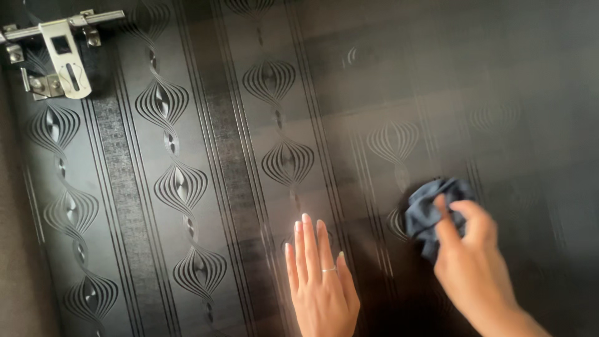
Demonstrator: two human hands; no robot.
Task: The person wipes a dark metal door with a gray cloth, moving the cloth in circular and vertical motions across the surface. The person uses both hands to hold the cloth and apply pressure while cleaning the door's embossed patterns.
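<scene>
Right hand (471, 262) presses blue cloth (427, 212) on door (187, 125); left hand (321, 281) flat.

Crumpled dark blue cloth (430, 209), bunched, pressed against patterned dark door (187, 156)

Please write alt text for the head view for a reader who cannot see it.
A right hand presses a crumpled dark blue cloth against a dark patterned door, while the left hand, wearing a thin ring, rests flat beside it. A metal latch sits top left.
</scene>
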